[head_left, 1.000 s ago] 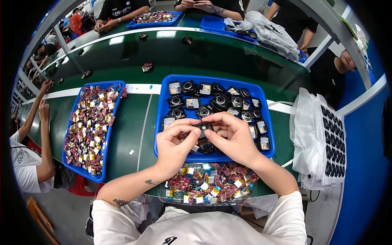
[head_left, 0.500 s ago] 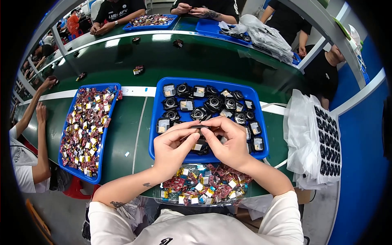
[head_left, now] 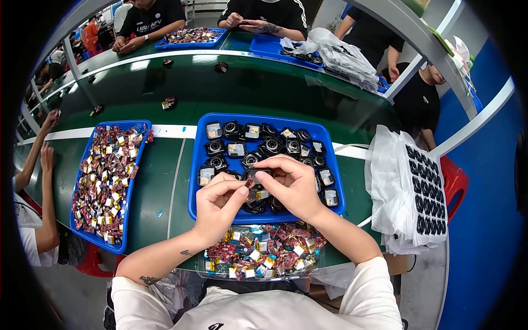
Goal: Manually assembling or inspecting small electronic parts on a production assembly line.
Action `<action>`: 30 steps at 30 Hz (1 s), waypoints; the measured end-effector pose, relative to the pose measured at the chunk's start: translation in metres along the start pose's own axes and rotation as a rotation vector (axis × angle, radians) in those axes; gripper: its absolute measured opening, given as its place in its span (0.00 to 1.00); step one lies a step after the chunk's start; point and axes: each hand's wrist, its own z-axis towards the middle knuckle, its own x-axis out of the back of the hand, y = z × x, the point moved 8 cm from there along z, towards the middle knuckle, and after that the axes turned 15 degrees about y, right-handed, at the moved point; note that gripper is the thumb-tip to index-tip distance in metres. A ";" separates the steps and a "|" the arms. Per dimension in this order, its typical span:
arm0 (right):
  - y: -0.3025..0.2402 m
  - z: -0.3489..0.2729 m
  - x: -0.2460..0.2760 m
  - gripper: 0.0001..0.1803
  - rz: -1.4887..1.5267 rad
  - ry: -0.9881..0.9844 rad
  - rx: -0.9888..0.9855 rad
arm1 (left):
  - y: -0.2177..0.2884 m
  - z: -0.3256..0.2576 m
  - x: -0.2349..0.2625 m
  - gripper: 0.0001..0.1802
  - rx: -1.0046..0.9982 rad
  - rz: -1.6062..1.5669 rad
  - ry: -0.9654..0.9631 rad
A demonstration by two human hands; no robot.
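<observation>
My left hand (head_left: 221,202) pinches a small red circuit board (head_left: 249,182) between thumb and fingertips. Beside it, my right hand (head_left: 291,184) grips a dark watch case (head_left: 263,175), partly hidden by the fingers. The board is close against the case; whether they touch I cannot tell. Both hands are over a blue tray (head_left: 263,219) of black watch cases, some showing round sensor backs and others pale square inner faces. Nearer to me, below the hands, lies a heap of red circuit boards with small batteries (head_left: 264,253) in a clear plastic tray.
At left, another blue tray (head_left: 128,220) is heaped with circuit boards and batteries. White sheets (head_left: 382,181) with rows of black parts are stacked at right. Several loose pieces lie on the green conveyor belt (head_left: 220,93). Co-workers sit opposite and at left; a metal frame rises at right.
My hands have moved apart a little, and the red board now shows in the left fingers. The right hand has turned the case so more of it shows. The whole view has shifted slightly.
</observation>
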 end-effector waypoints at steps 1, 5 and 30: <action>0.002 -0.001 0.000 0.09 0.055 0.006 -0.013 | 0.000 0.000 -0.001 0.05 -0.028 0.023 -0.039; -0.004 -0.002 0.004 0.10 -0.012 0.051 0.094 | -0.011 -0.003 -0.005 0.06 0.225 -0.136 -0.009; -0.018 0.013 0.002 0.08 -0.048 -0.125 0.096 | -0.014 0.000 -0.006 0.08 0.260 -0.061 -0.015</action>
